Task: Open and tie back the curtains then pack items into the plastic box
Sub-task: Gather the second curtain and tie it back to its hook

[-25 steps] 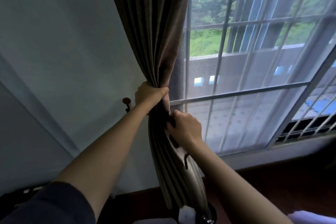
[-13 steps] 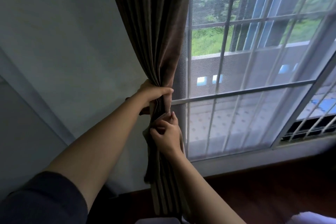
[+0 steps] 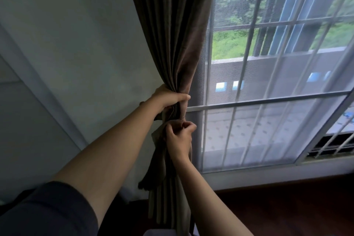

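A dark brown curtain (image 3: 172, 34) hangs gathered at the left edge of the window. My left hand (image 3: 168, 97) grips the bunched folds at mid height. Just below it, my right hand (image 3: 180, 138) pinches a brown tie-back band (image 3: 159, 136) that wraps the bundle, with a loose end hanging down to the left. Below the hands the curtain falls in tight pleats toward the floor. The plastic box is out of view.
The window (image 3: 268, 101) with white bars and a mesh screen fills the right side. A pale wall (image 3: 76, 44) lies to the left of the curtain. Dark wooden floor (image 3: 287, 207) runs under the sill.
My right hand has risen along the curtain and now pinches the tie-back just under my left hand. The wall hook seen earlier beside my left hand is now hidden.
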